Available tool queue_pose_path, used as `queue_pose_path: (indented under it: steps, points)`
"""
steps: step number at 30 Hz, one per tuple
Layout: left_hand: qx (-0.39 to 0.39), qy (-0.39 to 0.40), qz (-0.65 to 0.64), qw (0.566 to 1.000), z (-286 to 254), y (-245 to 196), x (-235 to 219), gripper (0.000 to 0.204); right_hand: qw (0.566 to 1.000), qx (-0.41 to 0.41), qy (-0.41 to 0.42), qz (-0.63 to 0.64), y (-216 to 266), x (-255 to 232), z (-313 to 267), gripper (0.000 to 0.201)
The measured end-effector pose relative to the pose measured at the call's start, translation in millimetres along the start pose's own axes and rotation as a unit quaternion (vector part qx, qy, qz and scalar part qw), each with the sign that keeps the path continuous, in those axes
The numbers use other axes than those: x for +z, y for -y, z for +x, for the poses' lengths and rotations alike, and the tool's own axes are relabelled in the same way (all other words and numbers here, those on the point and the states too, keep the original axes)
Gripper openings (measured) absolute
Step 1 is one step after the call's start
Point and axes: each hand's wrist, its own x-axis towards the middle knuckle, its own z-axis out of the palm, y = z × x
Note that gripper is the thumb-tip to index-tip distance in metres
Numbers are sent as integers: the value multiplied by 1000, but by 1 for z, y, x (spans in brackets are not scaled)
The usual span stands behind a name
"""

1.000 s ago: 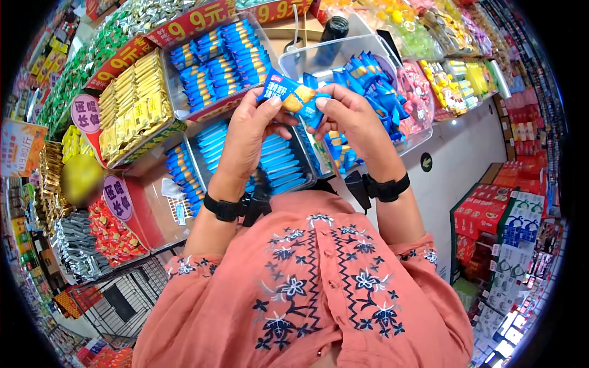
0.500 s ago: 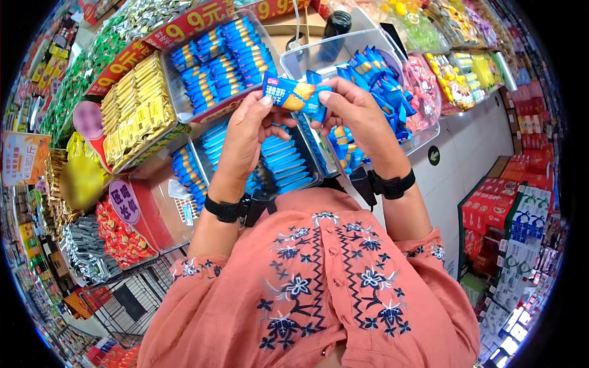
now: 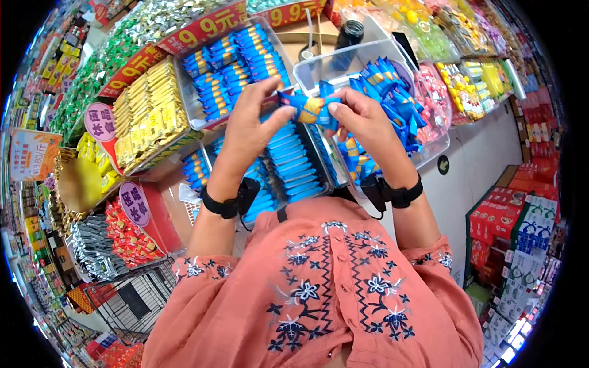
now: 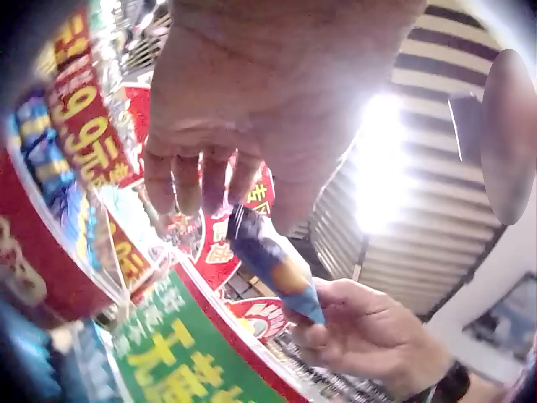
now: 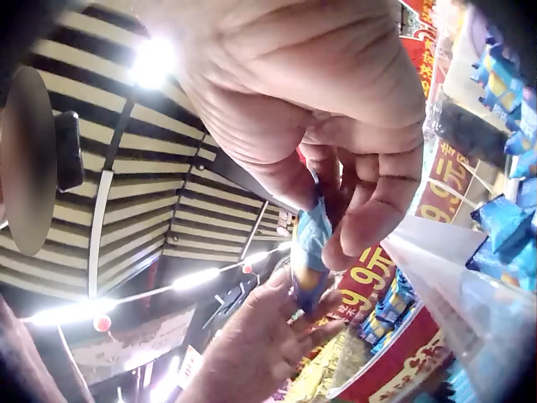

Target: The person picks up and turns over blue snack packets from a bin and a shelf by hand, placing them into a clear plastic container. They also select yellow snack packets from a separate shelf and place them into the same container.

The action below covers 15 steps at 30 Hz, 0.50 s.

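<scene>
Head view: the packet [image 3: 308, 110] is hanging between the hands, its right end being pinched by the right hand [image 3: 370, 122]; the left hand [image 3: 248, 119] is standing open, fingers spreading clear and thumb lying at the packet's left end. Change: half a second ago both hands were pinching the ends and the print was facing up squarely; now the face is turning and blurring, so the right hand is probably bearing the weight. Whether the wrapper is torn, I am unable to tell. Beyond the left hand a red sign [image 3: 199, 29] is reading "9.9元"; farther left, a purple tag [image 3: 100, 121] is showing "休闲食品" and a card [image 3: 35, 153] is ending in "9.80/斤", first digit uncertain. Left wrist view: the left fingers are extending, the packet slanting from beside them down to the right hand; nearby, a green board [image 4: 180, 336] is carrying yellow characters, partly cut off. Right wrist view: the right thumb and fingers are closing on the packet, the left thumb lying near its lower end, contact unclear; "9.9元" is showing behind; no brand is reading legibly.
</scene>
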Motion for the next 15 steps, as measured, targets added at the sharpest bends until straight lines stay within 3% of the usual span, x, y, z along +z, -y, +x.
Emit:
queue_pose_path:
  steps: [3,6,8,10,11,13,15]
  points:
    - [140,104,172,969,18,-3,-14,41,997,-26,-11,-69,1,7,8,18]
    - [88,190,153,966,27,-7,-20,36,989,-79,-11,-123,-3,8,19,18]
    - [41,241,139,960,40,-8,-34,28,994,-78,-25,-67,-1,7,22,20]
    - [-31,180,162,970,64,1,-60,21,995,-81,-37,-52,5,0,26,25]
    - [-1,135,104,985,81,21,-75,23,996,-63,-42,-37,8,-4,27,26]
    - [27,18,351,936,107,49,-104,29,998,-30,-49,-9,11,-12,30,27]
    - [-20,43,445,894,128,88,-117,33,999,-15,-36,11,6,-16,33,28]
